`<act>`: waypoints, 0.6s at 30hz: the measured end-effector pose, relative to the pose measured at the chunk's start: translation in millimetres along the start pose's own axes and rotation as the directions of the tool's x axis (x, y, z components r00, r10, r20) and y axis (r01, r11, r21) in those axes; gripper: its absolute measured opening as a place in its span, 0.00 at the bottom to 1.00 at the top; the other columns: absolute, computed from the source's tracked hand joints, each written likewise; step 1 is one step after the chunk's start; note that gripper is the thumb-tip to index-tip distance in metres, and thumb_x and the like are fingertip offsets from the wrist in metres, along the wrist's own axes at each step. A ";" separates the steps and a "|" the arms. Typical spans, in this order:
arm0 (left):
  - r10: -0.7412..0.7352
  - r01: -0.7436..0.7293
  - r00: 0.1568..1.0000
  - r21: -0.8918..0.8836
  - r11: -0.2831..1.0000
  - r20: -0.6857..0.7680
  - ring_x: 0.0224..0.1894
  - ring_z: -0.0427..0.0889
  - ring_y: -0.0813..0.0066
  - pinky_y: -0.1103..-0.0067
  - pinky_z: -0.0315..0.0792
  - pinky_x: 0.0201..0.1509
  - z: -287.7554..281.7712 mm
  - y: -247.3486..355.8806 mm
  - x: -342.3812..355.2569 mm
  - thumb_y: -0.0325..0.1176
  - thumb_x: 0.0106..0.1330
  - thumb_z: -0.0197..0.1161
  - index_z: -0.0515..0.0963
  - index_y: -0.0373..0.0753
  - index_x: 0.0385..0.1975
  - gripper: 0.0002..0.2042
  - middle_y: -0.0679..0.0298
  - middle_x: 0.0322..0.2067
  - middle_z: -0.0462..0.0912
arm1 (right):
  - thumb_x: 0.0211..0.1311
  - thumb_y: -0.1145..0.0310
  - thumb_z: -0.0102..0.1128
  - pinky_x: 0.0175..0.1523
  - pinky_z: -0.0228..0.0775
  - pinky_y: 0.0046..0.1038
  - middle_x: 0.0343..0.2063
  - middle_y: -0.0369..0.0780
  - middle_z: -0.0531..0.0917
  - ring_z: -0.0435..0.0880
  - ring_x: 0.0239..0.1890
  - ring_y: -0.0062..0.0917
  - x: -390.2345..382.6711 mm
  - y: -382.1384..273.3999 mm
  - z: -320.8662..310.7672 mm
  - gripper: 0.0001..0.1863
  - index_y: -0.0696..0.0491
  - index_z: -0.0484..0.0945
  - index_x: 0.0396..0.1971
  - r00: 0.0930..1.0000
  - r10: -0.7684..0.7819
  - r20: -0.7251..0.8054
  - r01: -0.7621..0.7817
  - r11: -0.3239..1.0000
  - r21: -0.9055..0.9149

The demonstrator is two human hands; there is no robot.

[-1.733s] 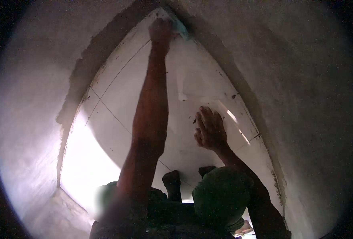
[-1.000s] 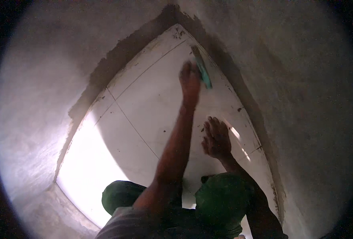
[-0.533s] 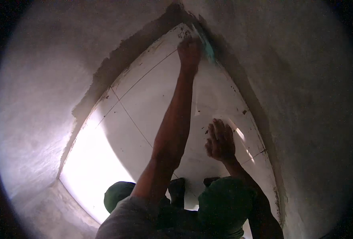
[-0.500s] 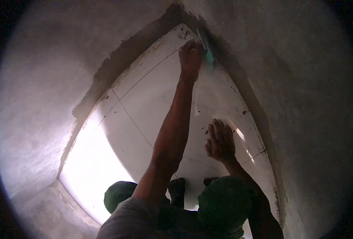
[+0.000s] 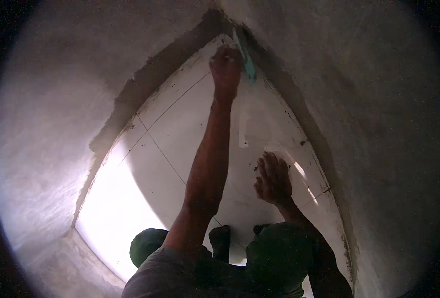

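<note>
Left hand (image 5: 226, 62), nearer, grasped teal tool (image 5: 250, 68) rightward of fist, long axis following right wall (image 5: 364, 124); right hand (image 5: 273, 180) lay unclenched.

Left hand (image 5: 226, 64) gripping a teal tool (image 5: 247, 59) just right of it along the wall (image 5: 369, 124) base, right hand (image 5: 273, 178) palm-down on tile floor (image 5: 180, 139), dark crumbs (image 5: 255, 168) just left of its fingers.

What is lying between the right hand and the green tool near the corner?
Between the right hand and the green tool, the head view shows white floor, faintly marked; I see no separate object there.
</note>
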State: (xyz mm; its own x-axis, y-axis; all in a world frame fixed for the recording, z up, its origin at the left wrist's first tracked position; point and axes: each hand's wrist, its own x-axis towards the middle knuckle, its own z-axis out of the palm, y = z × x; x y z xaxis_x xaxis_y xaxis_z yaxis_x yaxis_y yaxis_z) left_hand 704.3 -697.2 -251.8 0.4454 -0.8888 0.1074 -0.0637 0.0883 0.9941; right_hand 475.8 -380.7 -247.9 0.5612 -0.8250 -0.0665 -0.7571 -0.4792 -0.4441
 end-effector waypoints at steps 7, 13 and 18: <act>0.278 -0.278 0.947 -0.027 0.960 0.159 0.41 0.78 0.73 0.72 0.75 0.48 -2.9 11.2 27.0 0.32 0.74 0.62 0.80 0.33 0.47 0.09 0.65 0.37 0.81 | 0.68 0.59 0.56 0.77 0.48 0.60 0.76 0.54 0.60 0.58 0.77 0.54 -3.8 2.2 5.4 0.34 0.59 0.66 0.70 1.000 0.017 0.002 -0.017 0.999 0.048; -0.088 0.036 0.955 0.180 0.983 0.285 0.40 0.82 0.57 0.63 0.75 0.49 14.5 54.9 -149.1 0.35 0.74 0.59 0.80 0.32 0.43 0.11 0.52 0.37 0.84 | 0.68 0.58 0.56 0.77 0.47 0.61 0.76 0.54 0.60 0.57 0.77 0.53 -3.6 0.4 8.4 0.34 0.60 0.66 0.70 1.000 0.005 -0.021 -0.006 1.000 -0.023; 0.056 -0.070 0.993 0.149 0.986 0.100 0.36 0.81 0.72 0.71 0.77 0.43 -14.7 18.2 -29.8 0.32 0.73 0.60 0.81 0.30 0.47 0.12 0.60 0.36 0.86 | 0.69 0.58 0.55 0.78 0.47 0.61 0.76 0.55 0.60 0.58 0.77 0.53 -3.6 0.4 7.0 0.34 0.60 0.66 0.71 1.000 -0.002 -0.006 0.002 1.000 -0.009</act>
State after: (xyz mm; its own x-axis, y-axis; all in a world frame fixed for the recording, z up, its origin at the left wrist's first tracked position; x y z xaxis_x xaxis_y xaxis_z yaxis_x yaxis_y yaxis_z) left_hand 702.9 -662.6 -236.7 0.3500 -0.9229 0.1604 -0.2272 0.0825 0.9704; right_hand 475.8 -375.8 -254.1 0.5604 -0.8260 -0.0604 -0.7592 -0.4832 -0.4360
